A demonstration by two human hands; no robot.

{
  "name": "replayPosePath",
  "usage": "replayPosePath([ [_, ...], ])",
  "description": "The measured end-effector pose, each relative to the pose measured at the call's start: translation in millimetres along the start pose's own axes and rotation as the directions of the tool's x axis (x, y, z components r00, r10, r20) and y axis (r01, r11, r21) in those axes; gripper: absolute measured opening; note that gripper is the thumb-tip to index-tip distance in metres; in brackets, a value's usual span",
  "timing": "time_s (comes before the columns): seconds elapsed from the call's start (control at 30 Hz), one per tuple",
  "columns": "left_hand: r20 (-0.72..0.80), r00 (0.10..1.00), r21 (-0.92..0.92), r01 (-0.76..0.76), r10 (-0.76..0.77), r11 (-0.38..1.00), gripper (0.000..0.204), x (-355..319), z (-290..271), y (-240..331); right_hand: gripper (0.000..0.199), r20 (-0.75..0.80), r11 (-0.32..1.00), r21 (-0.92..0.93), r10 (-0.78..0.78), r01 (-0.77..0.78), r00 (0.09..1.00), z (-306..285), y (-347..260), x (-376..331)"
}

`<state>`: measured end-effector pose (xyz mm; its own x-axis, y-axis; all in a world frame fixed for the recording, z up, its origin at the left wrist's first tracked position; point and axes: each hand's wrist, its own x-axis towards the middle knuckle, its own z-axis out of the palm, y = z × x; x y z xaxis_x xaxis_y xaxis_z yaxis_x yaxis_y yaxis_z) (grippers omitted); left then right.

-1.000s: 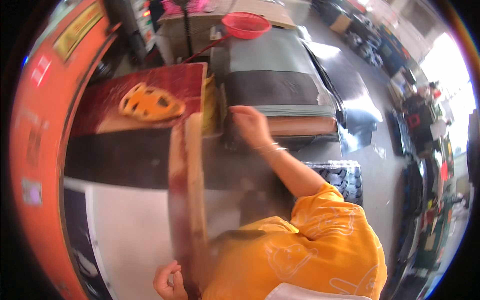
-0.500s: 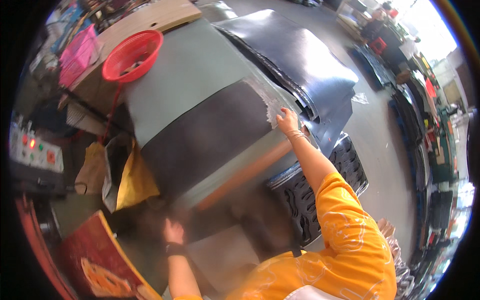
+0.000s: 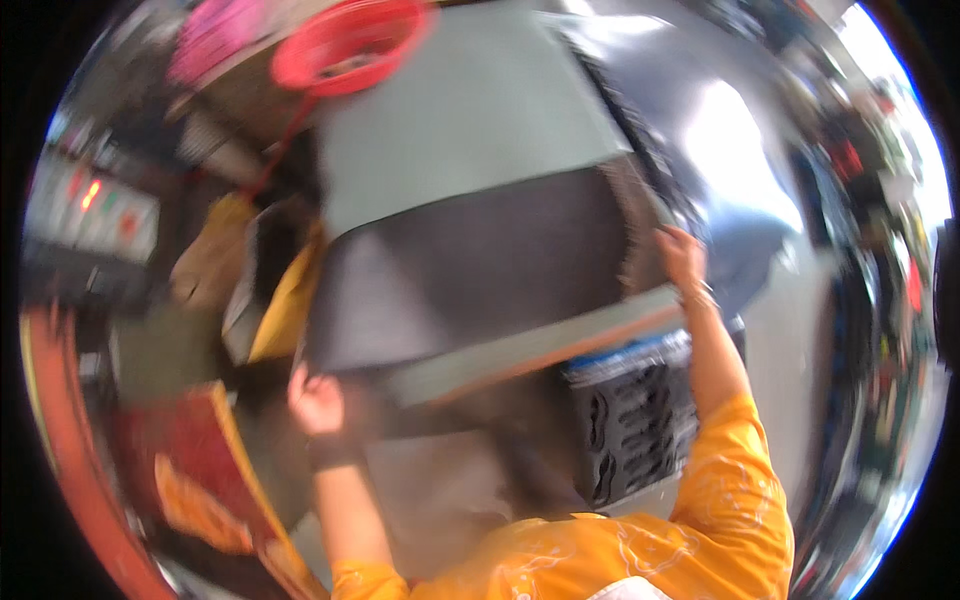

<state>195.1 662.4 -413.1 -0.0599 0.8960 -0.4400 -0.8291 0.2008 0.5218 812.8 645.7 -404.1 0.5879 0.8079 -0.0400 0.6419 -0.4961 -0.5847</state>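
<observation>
Holding bare left hand (image 3: 316, 402) half-curled at near left corner of dark grey rectangular sheet (image 3: 480, 265), bare right hand (image 3: 683, 258) likewise near its right edge; cannot tell through blur whether gripping. Lying between hands, atop pale grey-green sheet (image 3: 460, 120). Beyond left hand, round red plastic basket (image 3: 318, 42).

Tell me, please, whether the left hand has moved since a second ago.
Yes, forward: the left hand is now nearer the stack of sheets.
</observation>
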Motion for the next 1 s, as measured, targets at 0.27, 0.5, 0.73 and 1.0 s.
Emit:
replayPosePath([
  [0.27,0.042,0.801,0.425,-0.556,0.598,0.714,0.029,-236,144,123,0.038,0.276,0.675,0.738,-0.307,0.005,0.911,-73,-91,67],
  [0.5,-0.325,0.281,0.451,-0.793,0.903,0.410,0.024,-542,-42,154,0.042,0.141,0.476,0.853,-0.605,0.214,0.784,-17,-370,-59],
  [0.73,-0.717,-0.239,0.642,-0.592,0.655,0.487,0.028,-813,-258,48,0.024,0.144,0.061,0.790,-0.986,0.610,-0.087,113,-481,-466],
  [1.0,-0.752,-0.214,0.600,-0.614,0.624,0.513,0.048,-937,-395,64,0.028,0.390,0.113,0.529,-0.913,0.841,-0.123,171,-491,-639],
])
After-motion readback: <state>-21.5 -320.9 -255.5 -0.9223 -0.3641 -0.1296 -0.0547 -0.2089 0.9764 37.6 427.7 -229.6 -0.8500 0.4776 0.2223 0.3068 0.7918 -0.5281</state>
